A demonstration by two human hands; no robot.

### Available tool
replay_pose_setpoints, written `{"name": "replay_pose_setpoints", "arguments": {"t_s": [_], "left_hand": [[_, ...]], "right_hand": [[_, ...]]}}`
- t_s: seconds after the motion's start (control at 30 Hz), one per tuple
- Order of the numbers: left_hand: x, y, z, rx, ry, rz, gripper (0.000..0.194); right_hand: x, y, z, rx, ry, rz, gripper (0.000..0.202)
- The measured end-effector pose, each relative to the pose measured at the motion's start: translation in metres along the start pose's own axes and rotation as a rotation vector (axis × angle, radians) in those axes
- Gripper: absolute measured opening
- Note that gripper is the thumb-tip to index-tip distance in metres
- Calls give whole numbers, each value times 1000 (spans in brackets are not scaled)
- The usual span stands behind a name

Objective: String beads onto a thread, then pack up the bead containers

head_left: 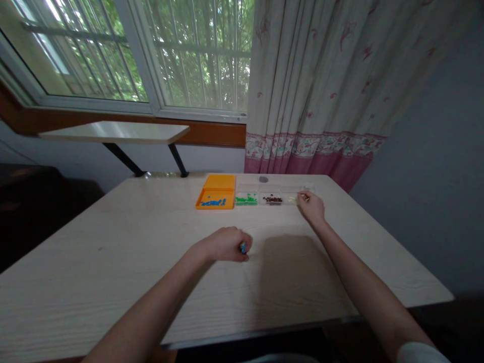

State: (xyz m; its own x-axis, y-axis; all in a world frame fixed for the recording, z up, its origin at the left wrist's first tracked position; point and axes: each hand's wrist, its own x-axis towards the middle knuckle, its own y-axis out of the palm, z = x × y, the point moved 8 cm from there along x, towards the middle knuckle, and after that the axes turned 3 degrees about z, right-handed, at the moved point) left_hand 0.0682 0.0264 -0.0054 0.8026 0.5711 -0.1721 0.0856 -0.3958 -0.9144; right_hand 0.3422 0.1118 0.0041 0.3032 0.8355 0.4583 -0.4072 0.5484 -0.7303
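Left hand (225, 244): narrowly holding something small, partly blue (243, 247).
Right hand (312, 207): reaching small pale-yellow pieces (292, 200) near tabletop's (151, 262) far edge; cannot tell grip; better pinching lightly.

Single view: head-worn camera, facing forward and down over the tabletop (159, 242). Window (200, 60) at upper left.

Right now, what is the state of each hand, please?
Left hand: closed, holding small coloured pieces.
Right hand: fingers bent at the pale yellow pieces; whether it grips one cannot be told.
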Motion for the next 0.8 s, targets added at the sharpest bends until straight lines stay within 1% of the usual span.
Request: {"name": "replay_pose_setpoints", "arguments": {"t_s": [0.1, 0.2, 0.27, 0.4, 0.43, 0.5, 0.6, 0.8], "left_hand": [[0, 0, 0, 54, -11, 3, 16], [0, -2, -1, 79, -14, 2, 15], [0, -3, -1, 78, -10, -1, 13], [1, -4, 1, 68, -14, -22, 16], [1, -4, 2, 64, -14, -30, 16], [1, -4, 2, 53, -10, -46, 15], [2, -5, 1, 49, -5, -68, 14], [1, -5, 0, 51, 3, -63, 14]], "right_hand": [[-6, 2, 14, 20, -62, 12, 25], [-17, 9, 35, 80, -158, 77, 25], [-28, 17, 54, 142, -260, 168, 26], [-60, 35, 95, 208, -523, 418, 22], [-68, 38, 103, 208, -575, 470, 21], [-80, 42, 115, 206, -644, 534, 20], [-89, 44, 123, 220, -680, 555, 19], [-90, 46, 122, 231, -689, 553, 18]]}}
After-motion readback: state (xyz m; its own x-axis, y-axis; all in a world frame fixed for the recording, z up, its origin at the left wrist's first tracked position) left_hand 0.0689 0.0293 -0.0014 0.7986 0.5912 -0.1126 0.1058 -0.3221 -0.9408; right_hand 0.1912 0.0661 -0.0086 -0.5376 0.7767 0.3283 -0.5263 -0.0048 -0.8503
